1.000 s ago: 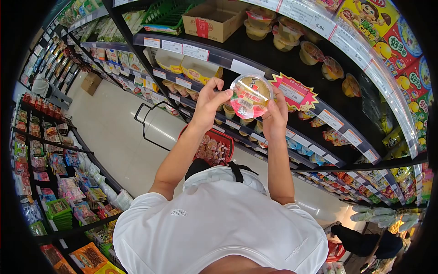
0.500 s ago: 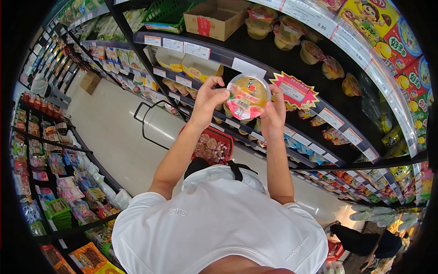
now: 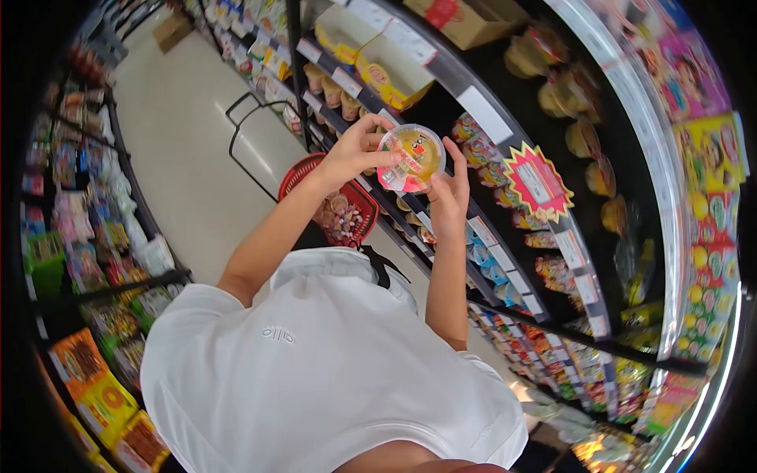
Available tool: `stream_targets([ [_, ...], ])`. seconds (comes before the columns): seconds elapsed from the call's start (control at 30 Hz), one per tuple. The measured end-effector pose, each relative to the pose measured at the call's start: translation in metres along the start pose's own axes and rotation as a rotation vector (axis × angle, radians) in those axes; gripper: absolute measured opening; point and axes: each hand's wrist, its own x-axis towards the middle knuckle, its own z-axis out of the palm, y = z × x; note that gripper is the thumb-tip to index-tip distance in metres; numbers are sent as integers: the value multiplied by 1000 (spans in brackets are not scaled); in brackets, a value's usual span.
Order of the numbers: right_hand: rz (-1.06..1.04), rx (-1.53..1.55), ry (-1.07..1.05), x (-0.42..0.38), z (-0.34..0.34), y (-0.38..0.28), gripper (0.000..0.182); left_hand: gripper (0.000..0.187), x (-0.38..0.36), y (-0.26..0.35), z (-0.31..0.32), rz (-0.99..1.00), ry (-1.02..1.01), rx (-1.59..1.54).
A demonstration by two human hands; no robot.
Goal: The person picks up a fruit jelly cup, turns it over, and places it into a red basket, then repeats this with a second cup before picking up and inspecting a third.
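Note:
A round, clear cup (image 3: 412,158) with a printed lid, yellow and pink-red, is held up in front of the shelves. My left hand (image 3: 359,150) grips its left edge, the thumb lying over the lid. On its right side, the fingers and thumb of my right hand (image 3: 450,189) are closed round the rim. Below my left forearm, a red shopping basket (image 3: 296,178) with a black handle holds several small packed items. Similar round cups (image 3: 583,139) lie on the dark shelf at the right.
Curved store shelves (image 3: 505,150) with price labels run along the right. A yellow and white open box (image 3: 394,69) sits on one. A star-shaped price sign (image 3: 538,181) sticks out. Packaged snacks (image 3: 106,398) fill the left racks. A cardboard box (image 3: 172,31) stands on the floor.
The view has turned, so shelves and floor appear rotated. The cup is tilted differently, and my left thumb now reaches further over the lid. Both hands still hold it.

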Motion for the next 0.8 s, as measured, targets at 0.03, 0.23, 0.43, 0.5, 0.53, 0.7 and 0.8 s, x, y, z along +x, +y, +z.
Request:
stream_targets([
  [0.03, 22, -22, -18, 2, 0, 7, 71, 54, -3, -7, -8, 13, 23, -4],
  [0.23, 243, 80, -159, 5, 15, 56, 84, 56, -45, -38, -50, -100, 170, -31],
  [0.43, 672, 12, -178, 1, 15, 151, 79, 60, -94, -126, -102, -184, 402, 42],
  [0.5, 850, -82, -193, -3, 16, 187, 76, 67, -115, -139, -106, -224, 474, 463],
  [0.53, 935, -34, -170, -5, 18, 206, 77, 72, -123, -149, -111, -305, 484, 518],
  [0.7, 1308, -211, -68, -24, 23, 281, 71, 71, -159, -217, -142, -405, 637, 556],
  [0.8, 1465, -277, -17, -22, 26, 320, 79, 69, -170, -251, -166, -542, 586, 591],
])
